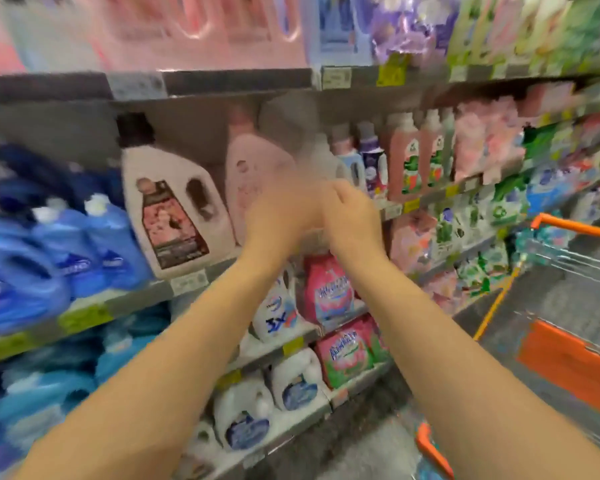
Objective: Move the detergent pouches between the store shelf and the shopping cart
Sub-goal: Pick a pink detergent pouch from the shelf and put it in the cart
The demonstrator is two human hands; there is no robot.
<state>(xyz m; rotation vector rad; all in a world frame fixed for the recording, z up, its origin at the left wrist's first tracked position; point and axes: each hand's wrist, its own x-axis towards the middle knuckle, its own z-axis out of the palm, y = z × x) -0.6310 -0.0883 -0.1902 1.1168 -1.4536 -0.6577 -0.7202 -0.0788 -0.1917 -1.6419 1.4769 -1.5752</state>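
Both my arms reach up toward the middle shelf and my hands meet in front of it. My left hand (279,216) is smeared by motion, with a grey blurred shape just above it that I cannot identify. My right hand (352,211) touches it from the right with curled fingers; whether it holds anything is unclear. Below my hands, pink detergent pouches (329,294) stand on a lower shelf, with more pink pouches (347,351) one shelf down. The shopping cart (568,263) with its orange handle is at the right, and teal packs (534,237) show at its far end.
A white jug (174,209) and a pink jug (246,181) stand behind my hands. Blue jugs (66,244) fill the left shelves and white jugs (291,382) the bottom ones. Pink and green pouches (482,147) line the right shelves. The cart's orange flap (568,362) is close to my right arm.
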